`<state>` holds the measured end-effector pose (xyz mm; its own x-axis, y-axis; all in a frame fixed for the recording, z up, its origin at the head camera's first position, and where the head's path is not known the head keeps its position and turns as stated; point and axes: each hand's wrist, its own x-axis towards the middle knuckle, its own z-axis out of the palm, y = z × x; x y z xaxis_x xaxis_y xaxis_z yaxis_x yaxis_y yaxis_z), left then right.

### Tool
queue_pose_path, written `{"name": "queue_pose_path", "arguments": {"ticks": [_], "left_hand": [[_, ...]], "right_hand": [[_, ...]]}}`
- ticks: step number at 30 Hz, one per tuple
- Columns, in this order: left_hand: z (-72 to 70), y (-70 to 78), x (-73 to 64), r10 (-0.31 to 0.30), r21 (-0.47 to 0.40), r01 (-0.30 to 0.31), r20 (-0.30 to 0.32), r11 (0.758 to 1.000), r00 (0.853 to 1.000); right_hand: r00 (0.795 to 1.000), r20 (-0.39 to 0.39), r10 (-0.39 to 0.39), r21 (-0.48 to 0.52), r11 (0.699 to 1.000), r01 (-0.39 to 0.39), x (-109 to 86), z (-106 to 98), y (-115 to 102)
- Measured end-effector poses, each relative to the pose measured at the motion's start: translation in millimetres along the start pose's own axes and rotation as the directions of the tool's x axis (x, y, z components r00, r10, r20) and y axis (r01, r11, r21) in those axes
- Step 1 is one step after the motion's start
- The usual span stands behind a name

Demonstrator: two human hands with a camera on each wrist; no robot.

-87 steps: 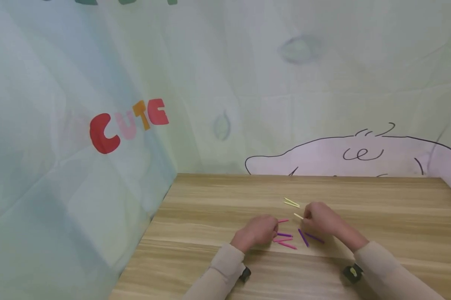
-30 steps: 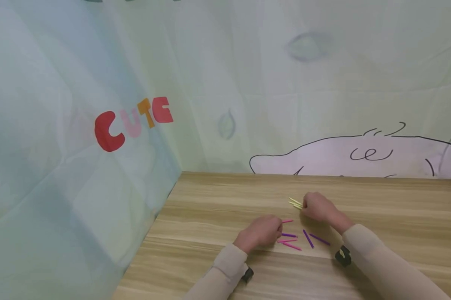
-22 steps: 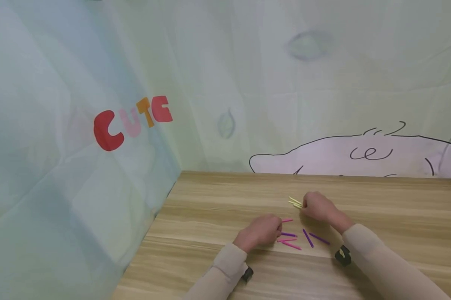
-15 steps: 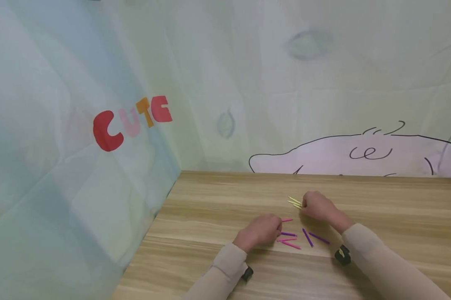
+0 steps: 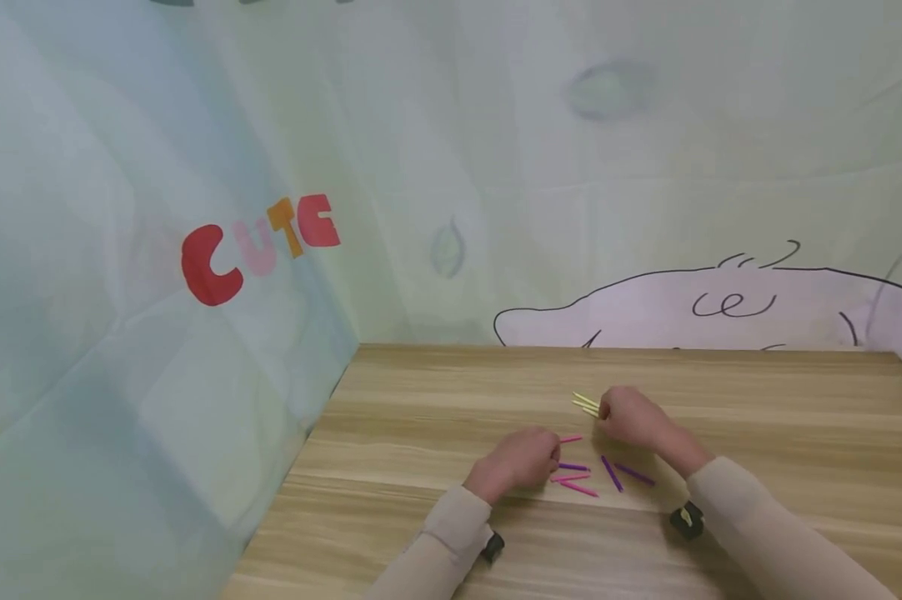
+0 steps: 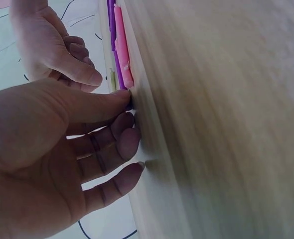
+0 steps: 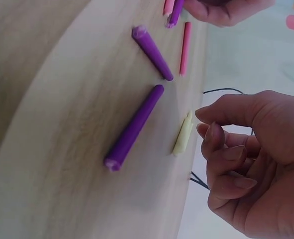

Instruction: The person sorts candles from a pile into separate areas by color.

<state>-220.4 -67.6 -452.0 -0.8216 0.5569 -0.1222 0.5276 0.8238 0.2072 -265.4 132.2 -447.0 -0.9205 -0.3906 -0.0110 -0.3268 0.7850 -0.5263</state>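
Observation:
My left hand (image 5: 522,458) pinches the near end of a slim purple stick (image 5: 573,467) between thumb and index finger, low at the tabletop; its other fingers are loosely bent. Two pink sticks (image 5: 580,489) lie just below it, one more pink stick (image 5: 571,438) beyond. Over the right ends of three pale yellow sticks (image 5: 586,402) hovers my right hand (image 5: 631,417), fingers loosely curled. The right wrist view shows its thumb and fingertips close beside the yellow sticks (image 7: 184,134), with nothing between them. Two other purple sticks (image 7: 134,129) lie between the hands.
The sticks lie on a wood-grain table (image 5: 421,392). A pale cloth backdrop (image 5: 451,125) with coloured letters and a line drawing rises behind its far and left edges. Each wrist carries a small black camera (image 5: 687,520).
Since the earliest frame my right hand has moved away from me, bringing its yellow stick beside the other two. Over the last second both hands stay nearly still; the view shifts slightly.

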Motion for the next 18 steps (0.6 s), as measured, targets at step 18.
{"name": "queue_pose_path", "arguments": {"ticks": [18], "left_hand": [[-0.3, 1.8, -0.3, -0.010, 0.015, 0.010, 0.004, 1.000, 1.000]], "right_hand": [[0.999, -0.008, -0.051, 0.010, 0.999, 0.051, -26.7, 12.7, -5.2]]}}
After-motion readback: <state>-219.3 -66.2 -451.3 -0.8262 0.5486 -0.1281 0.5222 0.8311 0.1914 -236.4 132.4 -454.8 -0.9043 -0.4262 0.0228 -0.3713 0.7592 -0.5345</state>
